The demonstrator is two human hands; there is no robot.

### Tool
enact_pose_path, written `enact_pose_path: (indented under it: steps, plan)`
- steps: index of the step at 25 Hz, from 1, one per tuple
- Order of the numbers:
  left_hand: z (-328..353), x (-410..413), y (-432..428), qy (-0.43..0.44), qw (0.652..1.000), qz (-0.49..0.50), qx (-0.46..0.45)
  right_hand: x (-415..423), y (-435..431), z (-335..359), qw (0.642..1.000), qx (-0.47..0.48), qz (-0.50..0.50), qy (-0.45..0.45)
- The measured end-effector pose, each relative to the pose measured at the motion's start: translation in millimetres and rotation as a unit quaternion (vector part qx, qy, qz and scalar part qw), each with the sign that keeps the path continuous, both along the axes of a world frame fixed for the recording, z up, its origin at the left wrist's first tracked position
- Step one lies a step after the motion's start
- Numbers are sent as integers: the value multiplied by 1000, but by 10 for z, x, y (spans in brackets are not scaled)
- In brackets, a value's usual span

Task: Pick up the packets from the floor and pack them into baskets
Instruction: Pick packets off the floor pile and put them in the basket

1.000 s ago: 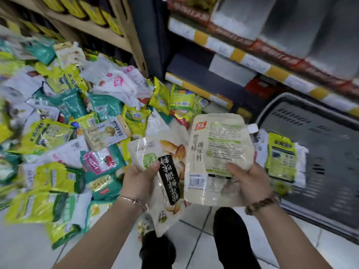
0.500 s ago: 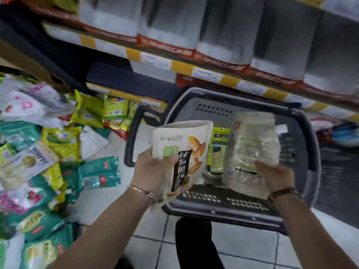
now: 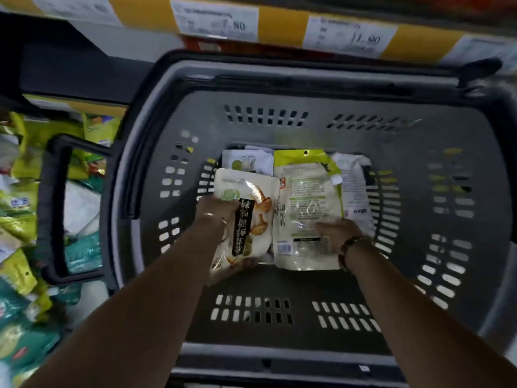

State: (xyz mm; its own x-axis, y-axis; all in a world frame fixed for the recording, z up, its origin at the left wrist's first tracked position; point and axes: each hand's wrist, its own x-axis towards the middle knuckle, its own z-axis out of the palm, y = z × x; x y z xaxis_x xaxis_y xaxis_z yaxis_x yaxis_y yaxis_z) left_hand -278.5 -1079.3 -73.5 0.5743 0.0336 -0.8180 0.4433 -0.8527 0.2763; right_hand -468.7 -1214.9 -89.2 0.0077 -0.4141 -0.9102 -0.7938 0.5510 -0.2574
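left hand (image 3: 217,217): grips black-label packet (image 3: 260,219) | right hand (image 3: 334,232): grips green-label packet (image 3: 307,203) | arms: extended forward

The basket (image 3: 279,130) is open from above. Packets (image 3: 305,163) fill its middle toward 12 o'clock; a bare strip lies at 6 o'clock. The shelf edge (image 3: 279,26) hangs close over the 12 o'clock rim, perhaps touching it. At 9 o'clock the handle (image 3: 53,208) and a floor heap (image 3: 19,214) crowd the side.

Both hands reach inside the grey basket (image 3: 316,135) — the left hand (image 3: 215,217) grips a black-labelled pouch (image 3: 246,219), and the right hand (image 3: 335,233) holds a cream pouch (image 3: 307,208) just beside it. A green-topped packet (image 3: 307,159) lies on the basket's floor. Loose packets (image 3: 16,208) litter the ground left of the basket — a price strip (image 3: 212,18) runs beyond its far rim.
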Motion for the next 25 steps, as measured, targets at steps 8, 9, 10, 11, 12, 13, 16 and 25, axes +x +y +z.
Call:
enact_pose_path:
  steps: [8, 9, 10, 11, 12, 13, 16, 25]
  plan:
    - [55, -198, 45, -198, 885, -418, 55, 53, 4, 97, 842, -230, 484, 56]
    - [18, -232, 71, -206, 815, -539, 54, 83, 9, 74, 814, -219, 537, 23]
    - [-42, -248, 88, -185, 758, -623, 58, 122, 2, 52, 794, -197, 575, 6]
    - [-130, -245, 94, -154, 729, -663, 69, 157, -13, 18, 782, -168, 600, -2]
    - [-190, -256, 89, -137, 726, -669, 81, 177, -17, -19, 770, -141, 622, 1]
    - [-271, -279, 93, -140, 725, -667, 93, 191, -17, -55, 758, -126, 640, 7]
    - [-418, -392, 107, -175, 725, -656, 117, 205, 46, -157, 733, -119, 668, 46]
    - [-90, -235, 92, -109, 786, -607, 40, 390, 147, -13, 731, -141, 660, 104]
